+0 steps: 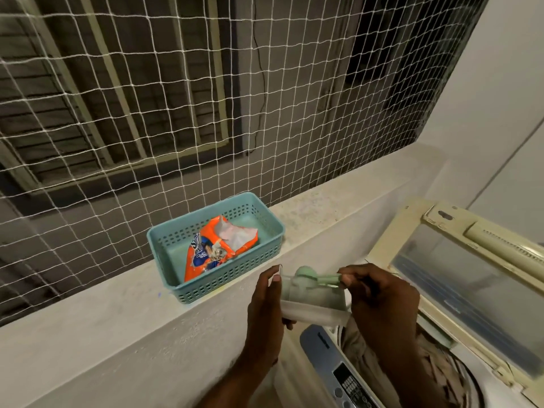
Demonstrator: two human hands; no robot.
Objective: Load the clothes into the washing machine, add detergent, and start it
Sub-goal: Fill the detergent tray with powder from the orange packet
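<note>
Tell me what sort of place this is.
Probably a home balcony or utility ledge used for laundry: a top-loading washing machine with its lid raised, safety netting over the opening, and a detergent packet in a basket.

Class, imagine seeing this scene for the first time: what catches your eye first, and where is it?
The orange detergent packet stands out, lying in a teal basket on the ledge. Just below, the left hand holds a pale tray while the right hand tips a green scoop into it.
</note>
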